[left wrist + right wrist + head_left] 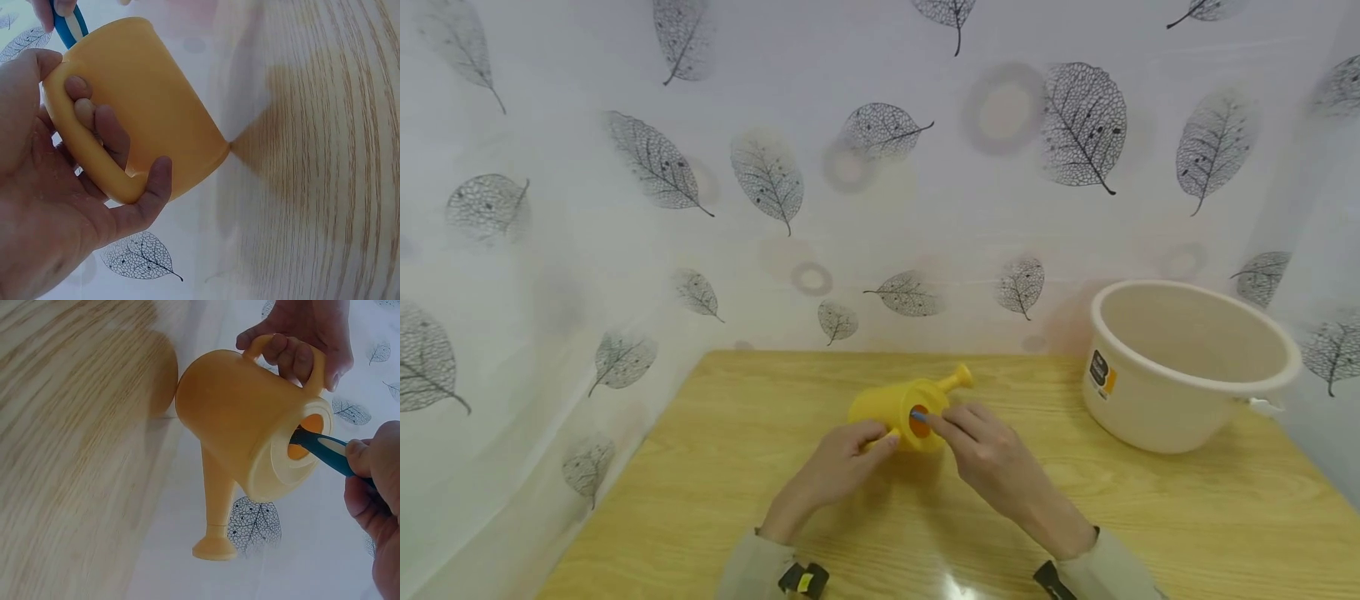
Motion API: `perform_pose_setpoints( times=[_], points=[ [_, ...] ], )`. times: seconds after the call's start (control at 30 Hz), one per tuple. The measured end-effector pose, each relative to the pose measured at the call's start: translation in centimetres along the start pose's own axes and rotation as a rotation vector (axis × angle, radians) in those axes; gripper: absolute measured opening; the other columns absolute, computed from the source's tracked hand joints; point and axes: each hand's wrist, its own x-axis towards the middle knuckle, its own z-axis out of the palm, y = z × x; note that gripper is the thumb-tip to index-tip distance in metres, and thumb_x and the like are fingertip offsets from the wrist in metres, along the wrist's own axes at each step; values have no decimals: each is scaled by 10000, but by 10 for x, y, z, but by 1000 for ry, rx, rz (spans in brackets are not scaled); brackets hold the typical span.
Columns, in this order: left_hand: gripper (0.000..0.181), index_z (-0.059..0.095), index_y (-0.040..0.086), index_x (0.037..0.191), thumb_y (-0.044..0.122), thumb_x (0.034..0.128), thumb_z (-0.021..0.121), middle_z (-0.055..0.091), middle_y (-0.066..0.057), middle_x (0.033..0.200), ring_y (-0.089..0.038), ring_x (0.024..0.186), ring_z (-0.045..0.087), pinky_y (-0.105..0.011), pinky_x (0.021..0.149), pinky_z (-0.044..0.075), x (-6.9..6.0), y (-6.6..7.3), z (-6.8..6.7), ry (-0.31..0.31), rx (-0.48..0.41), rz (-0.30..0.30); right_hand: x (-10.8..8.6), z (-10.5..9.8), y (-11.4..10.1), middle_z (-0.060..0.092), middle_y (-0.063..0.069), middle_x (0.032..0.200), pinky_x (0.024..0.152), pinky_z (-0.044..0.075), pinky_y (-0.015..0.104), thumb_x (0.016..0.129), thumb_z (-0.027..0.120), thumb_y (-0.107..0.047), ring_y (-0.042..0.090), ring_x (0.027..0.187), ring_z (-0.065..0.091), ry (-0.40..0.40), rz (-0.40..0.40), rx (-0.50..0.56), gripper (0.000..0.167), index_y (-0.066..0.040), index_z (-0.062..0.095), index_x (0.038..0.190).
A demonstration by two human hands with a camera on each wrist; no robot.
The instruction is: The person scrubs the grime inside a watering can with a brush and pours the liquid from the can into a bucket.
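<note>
A yellow watering can (880,405) is tilted over on its side just above or on the table, its round top opening turned toward my right side. My left hand (838,468) grips its loop handle, fingers curled through the loop in the left wrist view. My right hand (1000,462) pinches a slim tool with a blue-and-white handle (332,454). The tool's far end goes into the can's opening (305,440), so its head is hidden inside. The can's spout (219,500) points away from me, ending in a flared rose.
A large cream bucket (1157,408) with a label stands on the right of the wooden table (737,433). Behind and to the left hangs a white sheet (910,225) printed with leaves. Both wrists carry dark straps (803,578) over light sleeves.
</note>
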Motion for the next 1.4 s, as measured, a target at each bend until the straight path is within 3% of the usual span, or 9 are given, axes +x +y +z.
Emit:
perform_pose_setpoints(
  times=[0.13, 0.33, 0.5, 0.63, 0.73, 1.07, 1.4],
  points=[
    [412, 524, 189, 783, 496, 1057, 499, 456, 92, 716, -45, 661, 424, -226, 629, 378, -2, 0, -2, 0, -17, -26, -3, -5, 1, 669, 63, 985, 660, 506, 202, 947, 502, 103, 186, 799, 575, 10, 5, 18, 313, 7, 734, 1134],
    [401, 523, 188, 781, 478, 1057, 508, 457, 87, 725, -54, 672, 426, -231, 638, 376, -1, -1, -3, 8, -25, -26, -7, -10, 3, 681, 63, 1025, 669, 516, 199, 786, 623, 186, 175, 812, 574, 6, 1, 28, 429, 7, 727, 1162],
    [400, 533, 191, 788, 482, 1060, 500, 469, 94, 731, -47, 681, 433, -230, 649, 388, 1, -2, 1, -2, -27, -1, -7, -6, 1, 675, 50, 1005, 669, 513, 186, 830, 615, 172, 170, 815, 576, 2, -29, 21, 382, 2, 727, 1153],
    [399, 532, 185, 791, 474, 1064, 496, 465, 91, 731, -48, 668, 421, -226, 632, 380, 1, 0, 2, -8, -36, 4, -7, -3, 0, 685, 51, 995, 684, 527, 176, 1003, 507, 49, 166, 815, 611, 16, -23, 47, 263, 4, 736, 1125],
    [393, 534, 187, 797, 473, 1064, 495, 463, 93, 729, -46, 662, 416, -223, 625, 378, 0, 0, 2, -9, -32, -4, -7, -4, 0, 689, 55, 987, 684, 533, 170, 1076, 376, -57, 159, 795, 626, 39, -16, 55, 374, 6, 744, 1105],
    [384, 541, 200, 803, 481, 1061, 497, 475, 91, 737, -51, 671, 428, -227, 635, 385, 0, -1, -2, -9, -14, -19, -5, -11, 2, 689, 55, 1002, 693, 534, 177, 1073, 416, -46, 162, 809, 617, 94, -44, 75, 335, 13, 742, 1122],
    [384, 518, 184, 782, 437, 1070, 498, 455, 93, 725, -40, 640, 401, -212, 611, 364, 0, -2, -2, -13, -27, 2, -4, 0, 0, 693, 49, 992, 667, 498, 170, 1083, 367, -76, 148, 780, 590, 45, -44, 61, 383, -8, 744, 1102]
  ],
)
